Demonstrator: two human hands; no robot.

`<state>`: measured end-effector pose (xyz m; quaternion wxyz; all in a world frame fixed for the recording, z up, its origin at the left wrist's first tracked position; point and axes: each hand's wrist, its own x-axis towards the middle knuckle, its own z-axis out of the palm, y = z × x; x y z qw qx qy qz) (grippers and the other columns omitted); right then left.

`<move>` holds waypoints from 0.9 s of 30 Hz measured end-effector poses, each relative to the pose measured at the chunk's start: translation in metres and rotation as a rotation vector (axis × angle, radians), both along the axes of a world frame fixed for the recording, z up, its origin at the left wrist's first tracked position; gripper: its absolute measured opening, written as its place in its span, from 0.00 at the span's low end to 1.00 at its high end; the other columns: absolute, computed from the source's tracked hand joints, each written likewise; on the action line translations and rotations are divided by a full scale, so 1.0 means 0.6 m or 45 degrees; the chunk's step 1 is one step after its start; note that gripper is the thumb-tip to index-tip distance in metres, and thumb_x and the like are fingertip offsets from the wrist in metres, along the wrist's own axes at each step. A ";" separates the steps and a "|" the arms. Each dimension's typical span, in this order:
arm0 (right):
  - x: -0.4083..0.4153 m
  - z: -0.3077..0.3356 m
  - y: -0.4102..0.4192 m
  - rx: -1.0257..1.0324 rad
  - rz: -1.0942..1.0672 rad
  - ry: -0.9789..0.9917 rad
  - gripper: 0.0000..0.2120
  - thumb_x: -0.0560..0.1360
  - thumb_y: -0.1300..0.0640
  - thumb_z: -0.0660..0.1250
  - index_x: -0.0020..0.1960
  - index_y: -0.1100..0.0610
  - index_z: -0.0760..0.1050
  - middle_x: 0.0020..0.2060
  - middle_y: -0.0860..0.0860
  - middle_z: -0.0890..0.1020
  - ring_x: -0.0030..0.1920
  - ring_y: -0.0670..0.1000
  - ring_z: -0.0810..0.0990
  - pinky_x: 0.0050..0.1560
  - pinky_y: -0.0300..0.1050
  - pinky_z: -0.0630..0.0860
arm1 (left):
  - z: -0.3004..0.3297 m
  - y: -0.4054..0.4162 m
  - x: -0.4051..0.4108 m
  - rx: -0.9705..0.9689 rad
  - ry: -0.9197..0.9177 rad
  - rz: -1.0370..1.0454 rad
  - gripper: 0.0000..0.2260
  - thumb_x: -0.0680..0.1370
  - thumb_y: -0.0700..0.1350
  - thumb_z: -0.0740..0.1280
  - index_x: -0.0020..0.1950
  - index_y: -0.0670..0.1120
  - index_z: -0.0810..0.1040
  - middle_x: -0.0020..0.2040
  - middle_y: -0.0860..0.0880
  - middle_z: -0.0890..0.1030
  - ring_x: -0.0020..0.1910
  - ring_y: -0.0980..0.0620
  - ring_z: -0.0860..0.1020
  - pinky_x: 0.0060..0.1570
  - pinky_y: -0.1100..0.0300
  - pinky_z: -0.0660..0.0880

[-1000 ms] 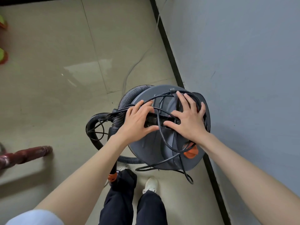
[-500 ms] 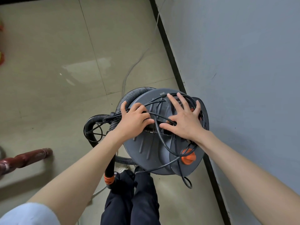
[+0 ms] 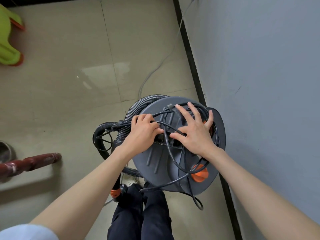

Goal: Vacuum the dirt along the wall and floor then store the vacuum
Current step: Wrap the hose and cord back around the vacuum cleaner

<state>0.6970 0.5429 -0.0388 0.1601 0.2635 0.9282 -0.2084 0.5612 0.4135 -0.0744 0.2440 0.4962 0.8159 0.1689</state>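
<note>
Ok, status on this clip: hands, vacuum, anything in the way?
Left hand grips cord on the lid. Right hand flat, fingers spread. Vacuum beside wall. Black cord loose, trailing.

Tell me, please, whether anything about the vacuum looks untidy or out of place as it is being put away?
Yes. The black power cord lies in loose, crossing loops over the vacuum lid instead of a neat coil, and one loop hangs off the lid's near edge toward the floor. Both hands rest on top.
</note>
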 end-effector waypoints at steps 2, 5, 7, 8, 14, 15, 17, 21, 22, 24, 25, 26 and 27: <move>-0.013 -0.005 0.014 0.013 0.039 0.066 0.24 0.73 0.35 0.56 0.39 0.49 0.84 0.78 0.42 0.54 0.78 0.50 0.43 0.68 0.67 0.30 | -0.001 0.004 -0.004 -0.030 0.023 0.048 0.18 0.77 0.54 0.59 0.45 0.42 0.82 0.48 0.44 0.74 0.54 0.41 0.71 0.57 0.53 0.56; -0.033 -0.011 0.037 0.050 0.154 0.097 0.26 0.71 0.34 0.54 0.36 0.51 0.83 0.77 0.43 0.57 0.78 0.51 0.47 0.69 0.69 0.33 | 0.000 0.011 -0.010 -0.031 0.020 0.157 0.18 0.79 0.53 0.58 0.46 0.41 0.81 0.49 0.44 0.73 0.53 0.42 0.70 0.57 0.51 0.57; -0.053 -0.006 0.051 0.083 0.245 0.093 0.29 0.72 0.32 0.52 0.39 0.51 0.83 0.77 0.44 0.57 0.78 0.51 0.48 0.69 0.70 0.34 | 0.002 0.016 -0.014 -0.052 0.040 0.208 0.15 0.80 0.51 0.59 0.48 0.42 0.80 0.51 0.44 0.73 0.54 0.42 0.69 0.58 0.51 0.57; -0.062 -0.002 0.056 0.096 0.287 0.059 0.28 0.73 0.33 0.52 0.42 0.50 0.84 0.78 0.44 0.56 0.78 0.51 0.47 0.69 0.70 0.34 | 0.001 0.017 -0.015 -0.056 0.053 0.230 0.14 0.80 0.51 0.60 0.49 0.42 0.80 0.51 0.44 0.72 0.54 0.43 0.68 0.59 0.51 0.57; -0.083 -0.005 0.054 0.234 0.398 0.131 0.21 0.75 0.40 0.57 0.49 0.52 0.81 0.74 0.53 0.67 0.76 0.56 0.61 0.65 0.78 0.49 | 0.009 0.010 -0.030 -0.053 0.070 0.248 0.15 0.80 0.53 0.59 0.50 0.46 0.80 0.51 0.48 0.74 0.55 0.45 0.70 0.56 0.51 0.60; -0.079 -0.010 0.053 0.268 0.408 0.182 0.21 0.74 0.40 0.55 0.46 0.53 0.81 0.72 0.55 0.70 0.73 0.58 0.65 0.63 0.79 0.53 | 0.011 0.010 -0.034 -0.060 0.068 0.224 0.15 0.80 0.54 0.58 0.50 0.47 0.80 0.51 0.48 0.74 0.56 0.46 0.70 0.56 0.52 0.60; -0.074 -0.014 0.048 0.290 0.402 0.225 0.20 0.73 0.42 0.55 0.42 0.53 0.81 0.70 0.57 0.72 0.72 0.59 0.68 0.61 0.79 0.56 | 0.014 0.010 -0.039 -0.094 0.065 0.170 0.16 0.80 0.55 0.57 0.52 0.48 0.80 0.52 0.50 0.74 0.57 0.47 0.70 0.55 0.54 0.60; -0.082 -0.007 0.043 0.242 0.382 0.113 0.22 0.74 0.41 0.56 0.39 0.54 0.83 0.75 0.53 0.66 0.76 0.56 0.61 0.64 0.79 0.48 | 0.016 0.013 -0.048 -0.200 -0.009 0.093 0.17 0.81 0.57 0.54 0.55 0.50 0.79 0.50 0.52 0.70 0.57 0.48 0.68 0.56 0.54 0.59; -0.088 0.000 0.042 0.211 0.379 0.012 0.23 0.75 0.40 0.55 0.42 0.53 0.83 0.77 0.51 0.60 0.78 0.55 0.55 0.66 0.77 0.43 | 0.017 0.015 -0.051 -0.235 -0.039 0.067 0.17 0.81 0.57 0.53 0.54 0.51 0.79 0.48 0.53 0.68 0.56 0.48 0.67 0.56 0.54 0.59; -0.098 0.014 0.044 0.191 0.403 -0.171 0.25 0.77 0.36 0.55 0.49 0.51 0.84 0.79 0.46 0.50 0.79 0.51 0.44 0.68 0.74 0.37 | 0.021 0.020 -0.058 -0.312 -0.089 0.006 0.18 0.81 0.57 0.52 0.54 0.51 0.78 0.47 0.53 0.66 0.56 0.47 0.67 0.55 0.53 0.58; -0.102 0.019 0.046 0.202 0.429 -0.222 0.24 0.78 0.36 0.55 0.51 0.50 0.84 0.79 0.44 0.48 0.78 0.51 0.42 0.68 0.73 0.37 | 0.024 0.023 -0.062 -0.342 -0.098 -0.023 0.18 0.81 0.57 0.52 0.54 0.51 0.78 0.47 0.53 0.66 0.56 0.47 0.67 0.55 0.53 0.59; -0.106 0.023 0.048 0.204 0.448 -0.254 0.24 0.78 0.35 0.55 0.53 0.49 0.83 0.79 0.43 0.47 0.78 0.50 0.41 0.69 0.73 0.37 | 0.025 0.025 -0.067 -0.366 -0.097 -0.049 0.18 0.81 0.57 0.51 0.53 0.51 0.78 0.47 0.53 0.67 0.55 0.47 0.67 0.54 0.53 0.59; -0.109 0.024 0.049 0.197 0.455 -0.271 0.24 0.78 0.35 0.55 0.54 0.48 0.83 0.79 0.42 0.48 0.78 0.50 0.41 0.69 0.73 0.37 | 0.026 0.026 -0.071 -0.381 -0.090 -0.073 0.18 0.81 0.57 0.51 0.53 0.50 0.78 0.47 0.52 0.68 0.55 0.47 0.67 0.53 0.53 0.59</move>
